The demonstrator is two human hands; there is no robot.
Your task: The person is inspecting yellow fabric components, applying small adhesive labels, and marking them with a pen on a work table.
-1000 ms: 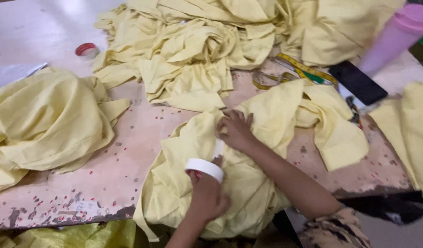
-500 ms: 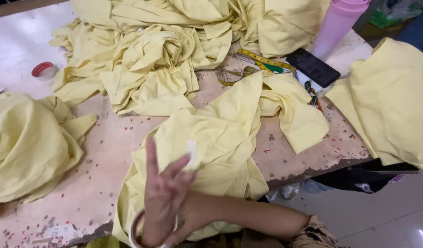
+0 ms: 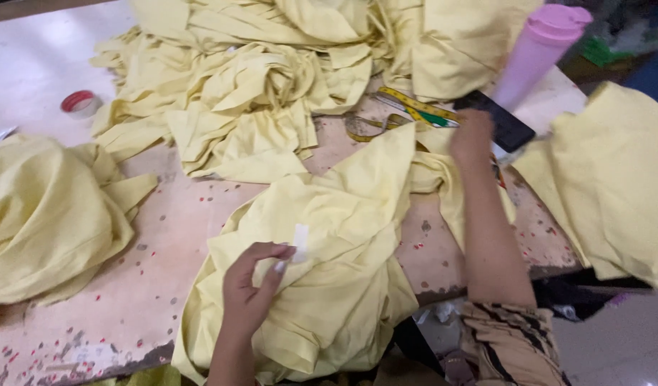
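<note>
garment [image 3: 343,236] on table [image 3: 164,236] | tape roll [image 3: 79,103] far left | bottle [image 3: 536,53] far right

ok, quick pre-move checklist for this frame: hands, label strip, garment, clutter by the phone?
1. Left hand pinches the small white strip at its fingertips: ok.
2. Strip is over the yellow garment spread at the table edge: ok.
3. Right hand is free, reaching toward the black phone: ok; whether it touches the phone, cannot tell.
4. Measuring tape lies loose beside that hand, snag risk: not ok.
5. Pink bottle stands right by the reach path: not ok.
6. Garment hangs over the table edge: not ok.
</note>
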